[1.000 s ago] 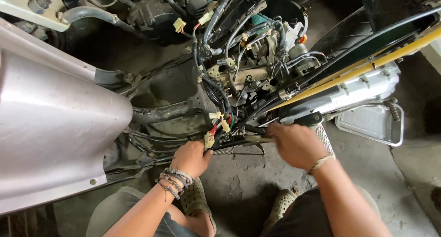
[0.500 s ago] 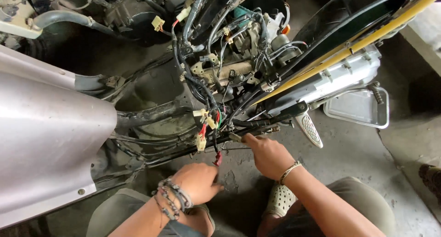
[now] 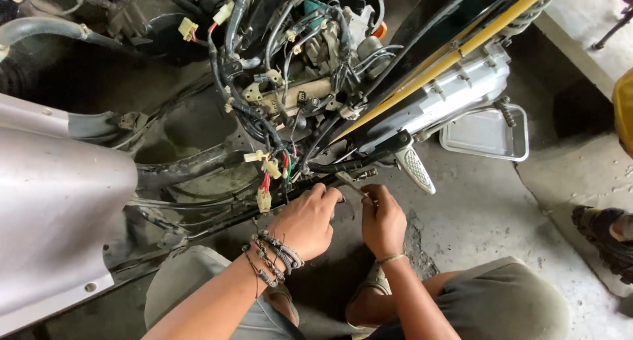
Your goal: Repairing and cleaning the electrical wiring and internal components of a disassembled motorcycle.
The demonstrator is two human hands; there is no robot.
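**Both hands at the scooter's lower frame**

The left hand (image 3: 306, 220) curled around a black frame bar (image 3: 343, 165) beneath the wire bundle (image 3: 273, 165). The right hand (image 3: 382, 220) pinched a small metal tool (image 3: 349, 182) just beside it, above the concrete floor (image 3: 481, 208).

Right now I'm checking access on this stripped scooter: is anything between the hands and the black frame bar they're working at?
Nothing visible stands between. The left hand and right hand are already at the black frame bar, fingers around a small metal part. Hanging wire connectors sit just left of the left hand.
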